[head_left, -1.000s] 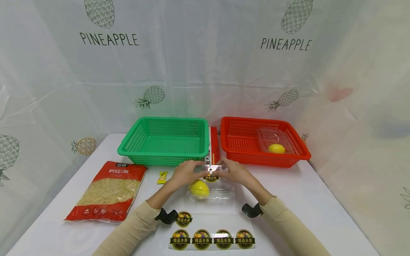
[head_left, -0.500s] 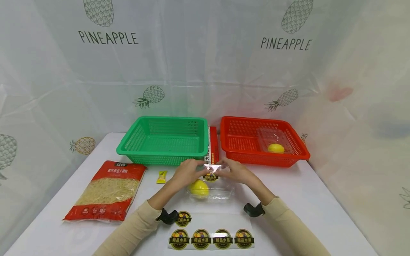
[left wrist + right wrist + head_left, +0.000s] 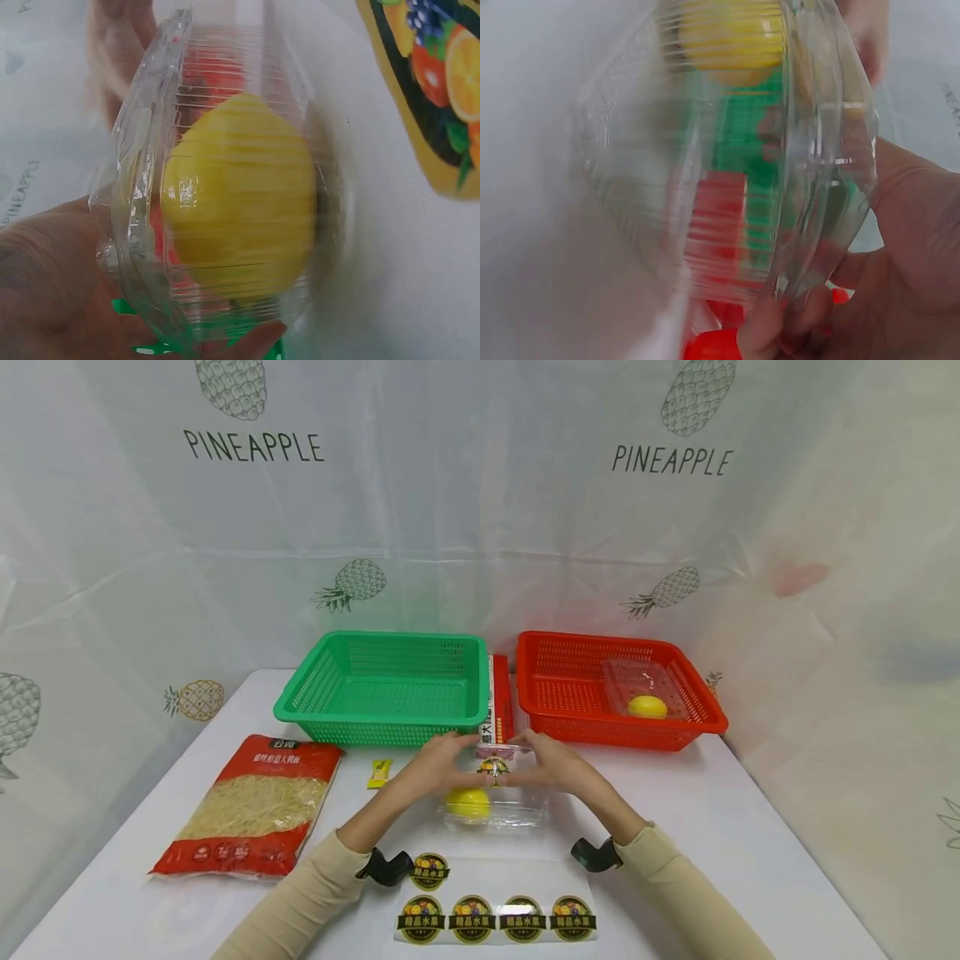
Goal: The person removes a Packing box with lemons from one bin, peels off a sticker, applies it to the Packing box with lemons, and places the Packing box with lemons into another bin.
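A clear plastic clamshell box sits on the white table with a yellow lemon in its left end. On its lid is a round black-and-gold fruit sticker. My left hand grips the box's left side, with fingers reaching round the far edge and the thumb on the lid by the sticker. My right hand holds the right side in the same way. In the right wrist view its fingers curl at the box's rim. The left wrist view shows the lemon through the ribbed wall.
A sheet of several matching stickers lies in front. Behind stand a green basket and a red basket holding another clear box with a lemon. A pasta bag and small yellow packet lie left; a red-and-white package is between the baskets.
Both thumbs have slid down the lid toward the sticker's lower edge, leaving more of it in view. The box has stayed in place.
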A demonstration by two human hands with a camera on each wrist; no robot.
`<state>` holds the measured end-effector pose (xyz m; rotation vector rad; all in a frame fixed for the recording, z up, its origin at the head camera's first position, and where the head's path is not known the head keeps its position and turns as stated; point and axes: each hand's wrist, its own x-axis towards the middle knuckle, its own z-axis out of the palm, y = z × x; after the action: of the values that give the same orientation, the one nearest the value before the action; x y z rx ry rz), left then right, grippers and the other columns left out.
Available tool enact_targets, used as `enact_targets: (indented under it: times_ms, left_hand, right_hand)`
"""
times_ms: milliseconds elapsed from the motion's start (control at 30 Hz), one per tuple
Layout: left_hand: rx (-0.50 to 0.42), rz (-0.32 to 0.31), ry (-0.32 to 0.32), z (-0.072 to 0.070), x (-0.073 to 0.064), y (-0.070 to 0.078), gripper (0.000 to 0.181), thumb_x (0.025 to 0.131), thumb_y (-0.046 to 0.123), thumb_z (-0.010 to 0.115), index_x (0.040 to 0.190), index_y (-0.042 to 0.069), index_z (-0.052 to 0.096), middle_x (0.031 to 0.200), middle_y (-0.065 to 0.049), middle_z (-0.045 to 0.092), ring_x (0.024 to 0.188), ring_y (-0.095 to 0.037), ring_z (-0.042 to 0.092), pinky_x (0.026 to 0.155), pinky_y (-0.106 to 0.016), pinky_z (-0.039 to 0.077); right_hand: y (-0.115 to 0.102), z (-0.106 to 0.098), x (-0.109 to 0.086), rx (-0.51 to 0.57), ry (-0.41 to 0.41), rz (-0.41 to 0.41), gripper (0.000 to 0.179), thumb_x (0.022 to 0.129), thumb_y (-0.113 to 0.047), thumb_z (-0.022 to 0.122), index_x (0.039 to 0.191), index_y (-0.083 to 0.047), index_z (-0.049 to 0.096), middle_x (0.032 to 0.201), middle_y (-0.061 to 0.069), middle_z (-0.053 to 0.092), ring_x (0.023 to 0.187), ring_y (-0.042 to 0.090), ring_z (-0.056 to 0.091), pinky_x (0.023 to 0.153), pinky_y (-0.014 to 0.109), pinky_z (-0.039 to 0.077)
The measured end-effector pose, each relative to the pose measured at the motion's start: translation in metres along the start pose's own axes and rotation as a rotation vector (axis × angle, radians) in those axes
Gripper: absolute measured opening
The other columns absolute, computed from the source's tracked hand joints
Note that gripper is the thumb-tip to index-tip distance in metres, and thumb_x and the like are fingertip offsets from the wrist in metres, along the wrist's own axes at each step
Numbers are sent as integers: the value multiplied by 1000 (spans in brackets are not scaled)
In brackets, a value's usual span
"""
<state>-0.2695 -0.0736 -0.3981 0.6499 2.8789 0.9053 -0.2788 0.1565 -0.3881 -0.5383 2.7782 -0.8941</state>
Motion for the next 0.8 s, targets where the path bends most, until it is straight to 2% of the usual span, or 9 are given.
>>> enact_targets:
  times_ms: [167,333,500,633,733,800]
  left_hand:
    - [13,-10,10,1,-1,1,80,81,56,73,143,12,51,147,-16,49,136,-42,40,106,-60,40]
    - [11,16,10,0,0,-1,77,83,56,70,144,13,50,146,-14,51,136,-39,42,108,-59,39]
    - [-14,46,2,-3,0,-7,70,90,50,65,145,10,48,147,-13,51,139,-40,40,111,-60,35]
    - [-69,63,-2,-6,0,-14,62,94,38,64,144,5,47,147,-15,51,139,-37,42,113,-55,35]
    - [-110,80,-11,-10,0,-19,59,94,32,65,143,2,48,146,-17,51,136,-36,46,112,-52,38]
    - [-124,101,-14,-11,0,-22,56,95,29,64,141,0,49,144,-18,52,134,-36,48,111,-51,40]
  right_hand:
    - [-4,0,-1,-28,20,21,70,74,-53,80,128,-16,55,137,14,57,127,36,53,98,59,48]
    - [-2,1,-5,-19,41,6,73,75,-58,78,131,-18,55,136,13,57,126,34,54,96,58,49]
    - [1,-4,-11,16,54,-32,72,78,-52,77,134,-14,54,135,13,56,123,32,53,95,55,51]
    - [3,-9,-16,26,44,-58,69,80,-45,78,135,-12,54,132,15,56,101,28,57,80,40,56]
    - [5,-13,-21,38,34,-56,66,82,-42,78,136,-12,54,132,17,54,84,22,54,69,30,53]
    - [7,-15,-25,45,33,-36,65,82,-42,78,135,-13,54,133,17,54,83,19,55,69,28,53]
